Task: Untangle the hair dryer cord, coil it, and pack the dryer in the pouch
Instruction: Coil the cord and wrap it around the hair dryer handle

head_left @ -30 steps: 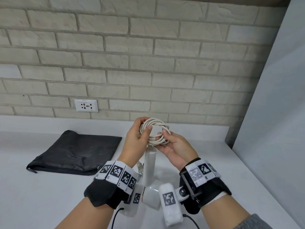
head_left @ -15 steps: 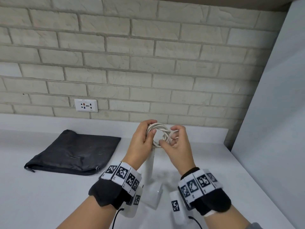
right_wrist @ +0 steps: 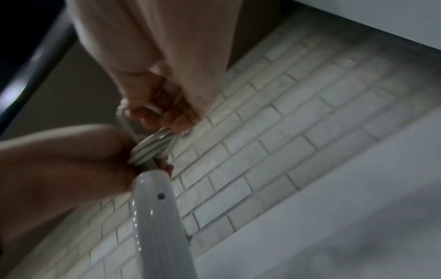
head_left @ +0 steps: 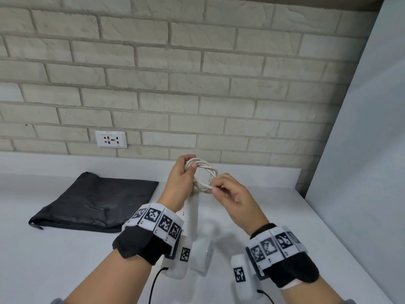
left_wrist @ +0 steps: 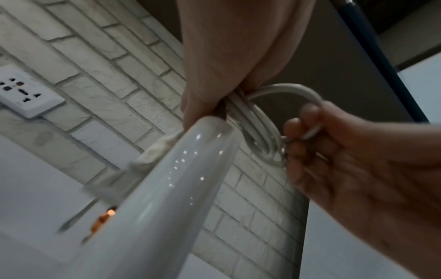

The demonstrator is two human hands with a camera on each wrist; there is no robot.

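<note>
The white hair dryer [head_left: 192, 218] hangs head down above the counter, its handle [left_wrist: 167, 188] [right_wrist: 160, 217] pointing up. Its white cord [head_left: 202, 170] is wound into a small coil at the handle's top. My left hand [head_left: 182, 178] grips the coil's left side with thumb over the loops [left_wrist: 241, 105]. My right hand [head_left: 228, 194] pinches a cord strand at the coil's lower right [left_wrist: 307, 132] [right_wrist: 152, 109]. The black pouch [head_left: 96, 200] lies flat on the counter to the left, away from both hands.
A white counter [head_left: 65, 260] runs under the hands to a brick wall [head_left: 197, 84] with a socket plate [head_left: 110, 139]. A pale panel [head_left: 361, 172] closes off the right side. Black cables [head_left: 155, 281] trail from the wrist cameras.
My right hand has shifted from cupping the coil to pinching one strand and drawing it down to the right. The left hand keeps its grip on the coil.
</note>
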